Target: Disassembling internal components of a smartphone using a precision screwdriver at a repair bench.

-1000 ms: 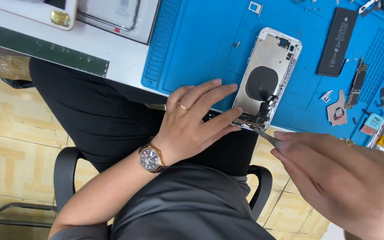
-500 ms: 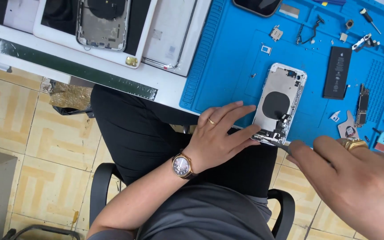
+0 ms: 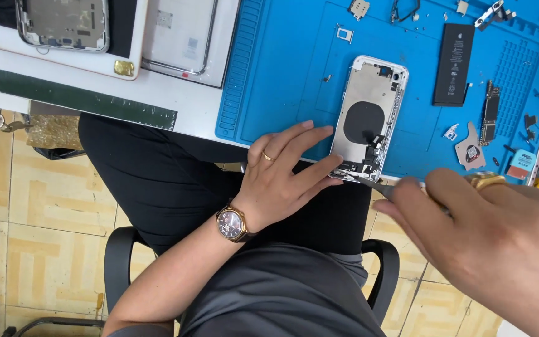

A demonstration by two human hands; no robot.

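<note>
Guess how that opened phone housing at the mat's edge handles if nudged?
Probably stiff: the phone housing shows a metal frame. Likely light, since its battery lies apart on the blue mat. Its lower end overhangs the edge, pinned by the left hand, so it may tip if released.

My left hand [image 3: 282, 181] steadies the lower end of the opened phone housing [image 3: 369, 118] at the edge of the blue mat [image 3: 282, 62], fingers [image 3: 319, 171] touching its bottom corner. My right hand [image 3: 488, 243] pinches thin tweezers [image 3: 369, 182], their tip at the housing's bottom edge. A black battery [image 3: 453, 65] lies nearby on the mat.
</note>
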